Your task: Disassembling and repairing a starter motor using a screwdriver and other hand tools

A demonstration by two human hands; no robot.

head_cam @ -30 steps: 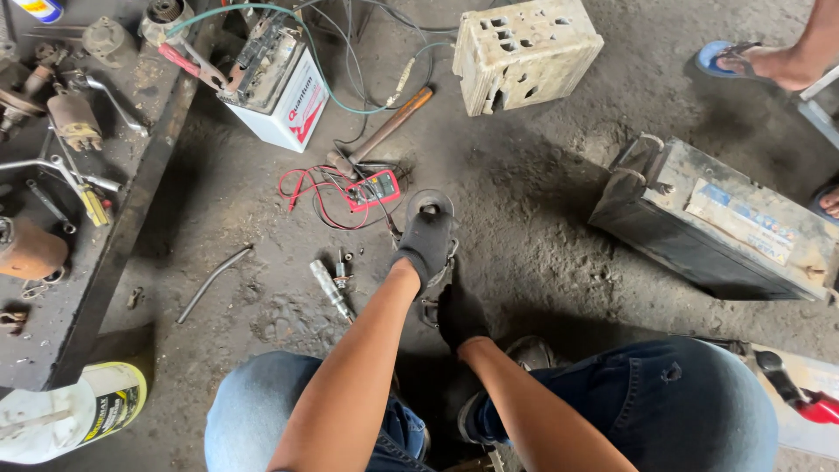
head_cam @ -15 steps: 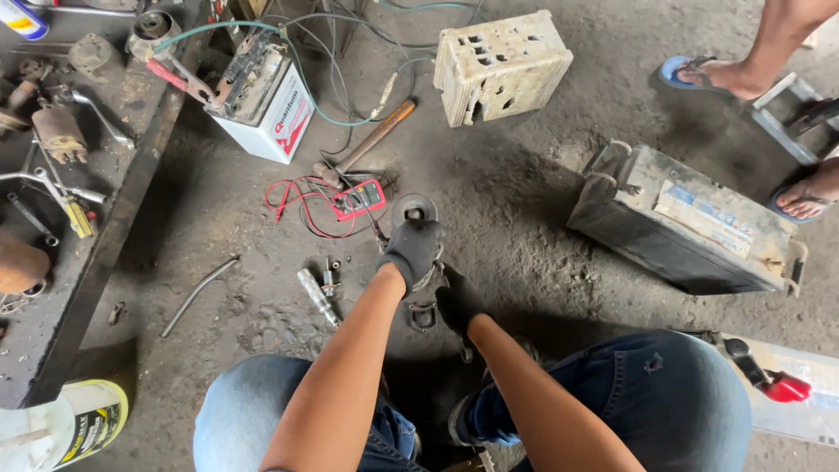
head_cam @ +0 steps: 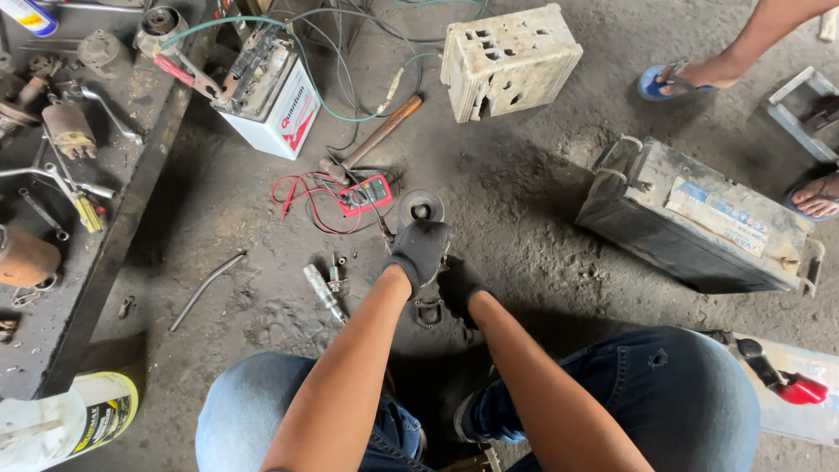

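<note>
Since the earlier frames the view has drifted a little, so the white battery (head_cam: 266, 92) and the cream crate (head_cam: 509, 59) sit lower and further right in the picture, while the hands stay on the same spot. The floor (head_cam: 524, 201) is bare, grey and gritty, stained dark with oil and dust. Along its left edge runs a dark metal worktop (head_cam: 105, 236) strewn with rusty parts. A large dirty battery (head_cam: 699, 223) lies to the right, and another person's sandalled foot (head_cam: 673, 79) stands beyond it.

The left hand (head_cam: 419, 249), in a black glove, is closed over the top of a small round metal part (head_cam: 421, 208) that rests on the floor just ahead of the knees. Its disc face looks upward, towards the camera; how far its body reaches under the glove cannot be told. The right hand (head_cam: 459, 293), also gloved, lies low beside it in shadow, and whether it grips anything cannot be told. A red multimeter (head_cam: 365, 194) with red leads lies just left of the part, and a wooden-handled hammer (head_cam: 376, 138) lies beyond, handle pointing up-right.
</note>
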